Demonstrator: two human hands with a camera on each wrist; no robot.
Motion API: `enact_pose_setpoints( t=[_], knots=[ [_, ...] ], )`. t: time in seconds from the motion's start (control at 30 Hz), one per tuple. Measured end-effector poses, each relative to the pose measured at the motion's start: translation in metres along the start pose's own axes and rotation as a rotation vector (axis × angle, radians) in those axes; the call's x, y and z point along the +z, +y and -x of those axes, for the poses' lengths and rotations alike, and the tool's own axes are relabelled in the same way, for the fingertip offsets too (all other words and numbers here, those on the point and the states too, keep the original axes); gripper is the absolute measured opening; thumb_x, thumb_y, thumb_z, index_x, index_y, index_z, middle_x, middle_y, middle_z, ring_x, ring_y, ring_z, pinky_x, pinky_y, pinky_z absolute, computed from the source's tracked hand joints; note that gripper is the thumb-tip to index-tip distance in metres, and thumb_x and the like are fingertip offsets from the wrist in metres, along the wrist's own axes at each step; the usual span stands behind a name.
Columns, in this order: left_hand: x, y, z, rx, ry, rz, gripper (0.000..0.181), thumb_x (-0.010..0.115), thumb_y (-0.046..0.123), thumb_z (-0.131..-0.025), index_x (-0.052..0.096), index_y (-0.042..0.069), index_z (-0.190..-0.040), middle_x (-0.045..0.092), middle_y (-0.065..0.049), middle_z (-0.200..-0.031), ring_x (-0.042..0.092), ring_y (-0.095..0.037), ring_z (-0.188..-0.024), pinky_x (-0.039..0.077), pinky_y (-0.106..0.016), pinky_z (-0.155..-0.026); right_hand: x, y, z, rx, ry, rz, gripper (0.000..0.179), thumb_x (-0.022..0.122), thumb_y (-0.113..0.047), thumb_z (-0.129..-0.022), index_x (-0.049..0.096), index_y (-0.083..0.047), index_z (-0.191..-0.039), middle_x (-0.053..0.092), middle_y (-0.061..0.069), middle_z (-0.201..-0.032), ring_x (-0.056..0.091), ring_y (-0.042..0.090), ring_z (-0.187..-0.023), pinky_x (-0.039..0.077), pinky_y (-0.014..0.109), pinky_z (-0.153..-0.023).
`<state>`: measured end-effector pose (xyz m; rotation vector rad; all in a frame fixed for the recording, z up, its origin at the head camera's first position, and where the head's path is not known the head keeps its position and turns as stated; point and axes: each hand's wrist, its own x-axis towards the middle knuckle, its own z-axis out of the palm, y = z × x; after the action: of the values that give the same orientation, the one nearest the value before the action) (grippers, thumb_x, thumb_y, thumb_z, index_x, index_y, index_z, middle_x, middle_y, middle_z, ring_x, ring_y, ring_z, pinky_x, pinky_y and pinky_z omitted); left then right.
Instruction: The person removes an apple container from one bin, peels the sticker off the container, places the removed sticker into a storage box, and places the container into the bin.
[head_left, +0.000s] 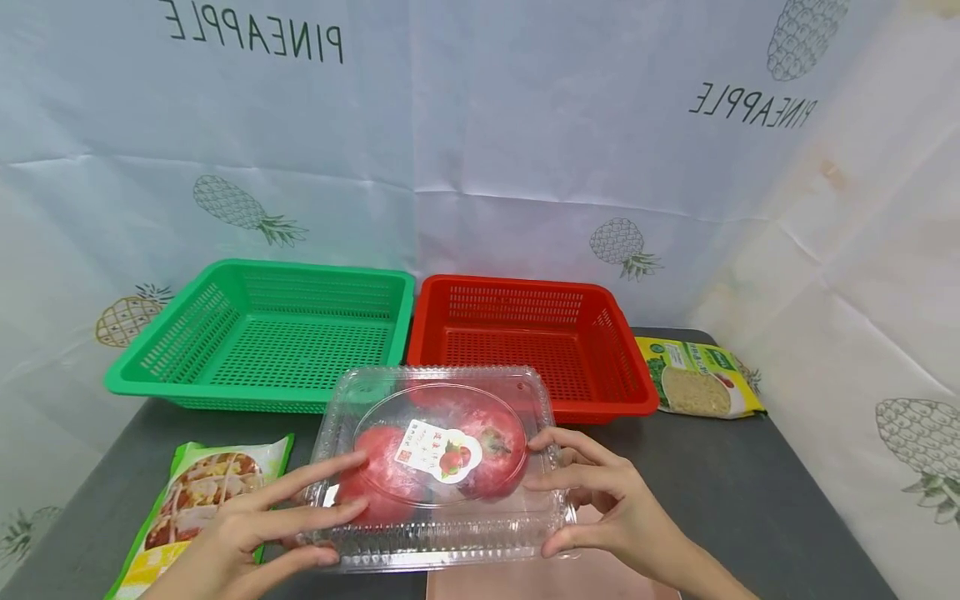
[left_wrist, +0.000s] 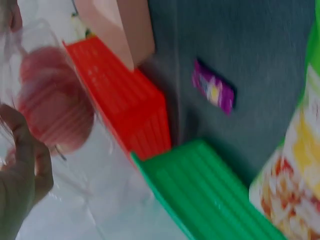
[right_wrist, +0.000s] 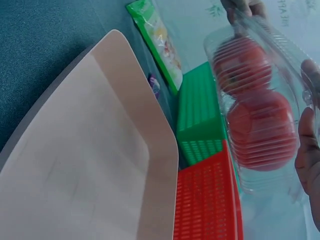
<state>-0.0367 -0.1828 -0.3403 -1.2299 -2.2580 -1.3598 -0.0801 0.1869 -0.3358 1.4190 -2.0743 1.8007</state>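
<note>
A clear plastic fruit box (head_left: 450,533) with a shut lid is held up over the table by both hands. Inside lie round red fruits (head_left: 491,454) that look like tomatoes, under a white label (head_left: 427,448) on the lid. My left hand (head_left: 258,521) grips the left side, two fingers spread over the lid and the thumb at the near edge. At the opposite side, my right hand (head_left: 600,492) holds the box between thumb and fingers. Ribbed walls of the box show around the fruits (right_wrist: 260,130) in the right wrist view.
Behind the box stand a green basket (head_left: 180,388) and a red basket (head_left: 645,404). A pale pink bin (right_wrist: 100,135) sits near the body. Food bags lie at left (head_left: 198,500) and far right (head_left: 701,379). A small purple packet (left_wrist: 213,87) lies on the dark table.
</note>
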Motion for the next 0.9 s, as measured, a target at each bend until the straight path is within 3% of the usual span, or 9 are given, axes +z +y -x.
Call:
enact_pose_setpoints(
  t=[0.07, 0.17, 0.27, 0.4, 0.57, 0.77, 0.9],
  knots=[
    [0.006, 0.002, 0.002, -0.050, -0.008, -0.013, 0.062, 0.077, -0.001, -0.075, 0.058, 0.006, -0.133, 0.043, -0.006, -0.147, 0.044, -0.006, -0.122, 0.050, -0.016, -0.075, -0.002, 0.002, 0.006, -0.021, -0.001, -0.006, 0.050, 0.080, -0.005, -0.071, 0.066, -0.001, -0.119, 0.048, 0.017, -0.131, 0.047, 0.018, -0.090, 0.045, 0.026, -0.046],
    [0.014, 0.004, 0.004, -0.072, -0.013, 0.006, 0.061, 0.077, -0.003, -0.075, 0.058, 0.008, -0.133, 0.043, -0.007, -0.146, 0.049, -0.007, -0.118, 0.052, -0.021, -0.080, -0.002, 0.003, 0.016, -0.016, 0.009, -0.010, 0.050, 0.080, -0.004, -0.072, 0.065, -0.001, -0.119, 0.048, 0.017, -0.133, 0.046, 0.017, -0.088, 0.044, 0.027, -0.047],
    [0.020, 0.004, 0.003, -0.065, -0.013, 0.043, 0.060, 0.076, -0.004, -0.076, 0.059, 0.007, -0.132, 0.043, -0.009, -0.146, 0.052, -0.009, -0.115, 0.052, -0.022, -0.081, -0.002, 0.004, 0.025, 0.018, 0.032, 0.019, 0.052, 0.082, -0.001, -0.069, 0.066, -0.002, -0.119, 0.048, 0.014, -0.135, 0.044, 0.015, -0.097, 0.047, 0.027, -0.051],
    [0.025, 0.003, 0.004, -0.079, -0.015, 0.040, 0.058, 0.076, -0.002, -0.077, 0.060, 0.010, -0.131, 0.044, -0.006, -0.145, 0.052, -0.009, -0.112, 0.052, -0.022, -0.082, -0.001, 0.007, 0.032, -0.002, 0.034, 0.038, 0.052, 0.081, -0.001, -0.069, 0.065, -0.002, -0.119, 0.046, 0.014, -0.136, 0.042, 0.015, -0.102, 0.048, 0.026, -0.053],
    [0.030, 0.001, 0.008, -0.113, -0.015, 0.032, 0.057, 0.075, 0.000, -0.079, 0.060, 0.013, -0.132, 0.045, -0.004, -0.144, 0.052, -0.009, -0.114, 0.052, -0.023, -0.082, 0.001, 0.012, 0.037, -0.059, 0.013, -0.038, 0.049, 0.078, 0.000, -0.074, 0.063, 0.003, -0.121, 0.043, 0.020, -0.137, 0.047, 0.019, -0.106, 0.054, 0.024, -0.064],
    [0.037, -0.002, 0.010, -0.085, -0.009, 0.010, 0.055, 0.076, 0.001, -0.078, 0.062, 0.014, -0.130, 0.047, -0.004, -0.144, 0.054, -0.010, -0.115, 0.050, -0.021, -0.085, 0.004, 0.015, 0.049, -0.036, 0.019, -0.084, 0.050, 0.076, 0.009, -0.074, 0.061, 0.006, -0.121, 0.043, 0.022, -0.137, 0.050, 0.023, -0.114, 0.056, 0.028, -0.075],
    [0.044, -0.004, 0.010, -0.047, -0.003, 0.061, 0.056, 0.076, -0.001, -0.078, 0.062, 0.011, -0.130, 0.047, -0.007, -0.143, 0.052, -0.010, -0.116, 0.049, -0.018, -0.085, 0.004, 0.019, 0.054, -0.068, 0.023, -0.084, 0.048, 0.075, 0.007, -0.076, 0.060, 0.007, -0.122, 0.043, 0.023, -0.136, 0.050, 0.023, -0.112, 0.055, 0.025, -0.065]
  ],
)
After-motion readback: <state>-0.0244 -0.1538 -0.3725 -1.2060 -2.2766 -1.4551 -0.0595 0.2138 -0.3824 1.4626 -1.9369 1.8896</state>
